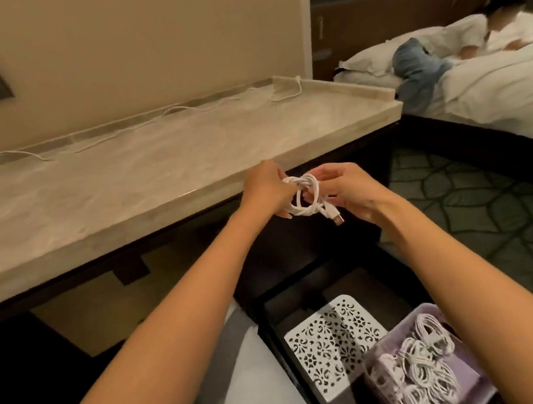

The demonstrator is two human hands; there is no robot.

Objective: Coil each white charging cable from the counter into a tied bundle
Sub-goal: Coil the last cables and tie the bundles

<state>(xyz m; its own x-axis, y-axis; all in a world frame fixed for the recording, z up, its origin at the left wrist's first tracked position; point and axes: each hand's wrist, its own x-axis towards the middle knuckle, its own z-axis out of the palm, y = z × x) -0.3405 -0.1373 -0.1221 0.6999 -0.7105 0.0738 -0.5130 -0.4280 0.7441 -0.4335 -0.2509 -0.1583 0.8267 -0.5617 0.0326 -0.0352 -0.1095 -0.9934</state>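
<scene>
Lilac basket (390, 339), patterned panel (332, 341), loose cable (283, 97)

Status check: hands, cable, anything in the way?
Left hand and right hand grip the coiled cable, USB plug dangling. Loose cable lies on counter. Nothing obstructing.

Basket (396, 335) of bundles (415, 372) partly off-frame

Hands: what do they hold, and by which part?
A coiled cable: left hand grips its left side, right hand holds its right side; plug hangs free.
</scene>
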